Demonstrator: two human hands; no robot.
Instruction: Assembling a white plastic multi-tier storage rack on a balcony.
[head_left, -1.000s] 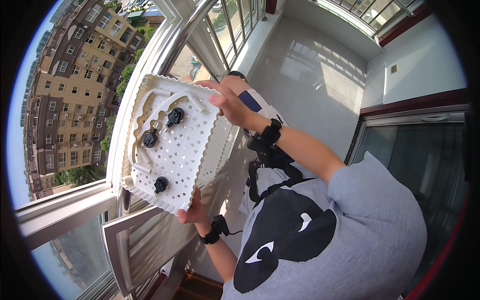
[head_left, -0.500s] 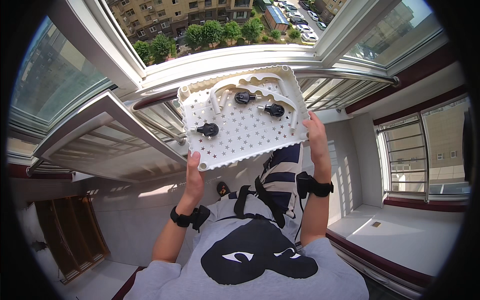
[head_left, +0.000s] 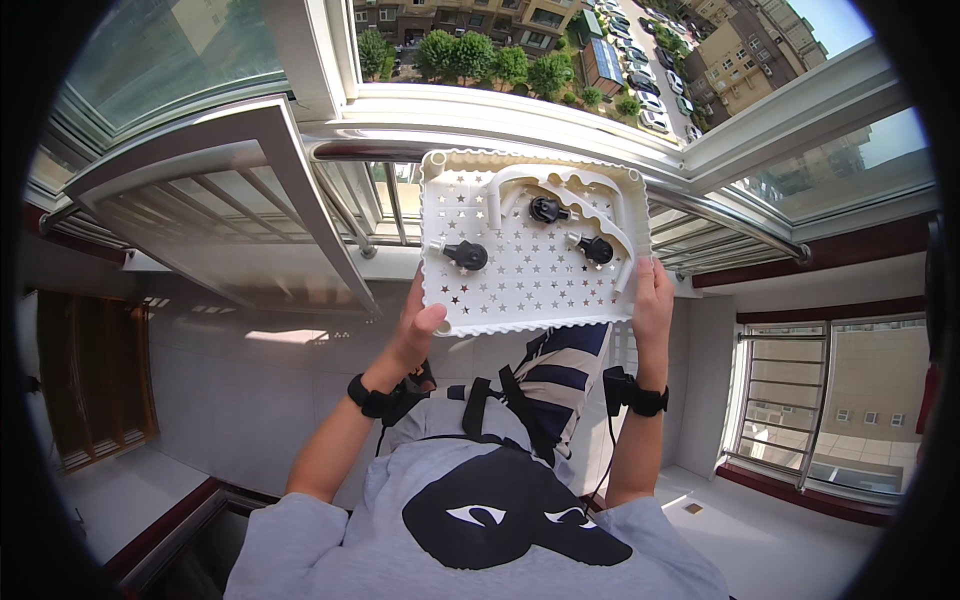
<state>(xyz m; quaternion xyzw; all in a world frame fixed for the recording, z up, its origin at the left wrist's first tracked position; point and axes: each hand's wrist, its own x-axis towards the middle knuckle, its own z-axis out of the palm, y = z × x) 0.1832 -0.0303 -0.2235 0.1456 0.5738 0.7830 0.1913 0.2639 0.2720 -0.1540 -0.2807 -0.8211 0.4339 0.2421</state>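
Between my hands I hold a white plastic tray (head_left: 540, 326), its floor pierced with star-shaped holes and its rim scalloped. My left hand (head_left: 413, 328) grips the near left corner, thumb against the outside. My right hand (head_left: 652, 300) is closed on the right edge near the near corner. Three black caster wheels with pale stems lie loose inside: one caster (head_left: 467, 256) at the left, another caster (head_left: 547, 210) toward the back, and a third caster (head_left: 596, 249) at the right. White curved plastic pieces (head_left: 612, 228) with wavy edges lie along the tray's back and right.
Beyond the tray runs a metal railing (head_left: 730, 232) below a white window frame (head_left: 520, 122). At left, a window sash (head_left: 200, 215) is swung inward. My legs in striped trousers (head_left: 560, 375) are beneath the tray, over a light tiled floor (head_left: 270, 400).
The tray, tilted before, now sits more squarely and appears farther right in view. The surroundings have shifted as my head turned. Both hands still hold the tray.
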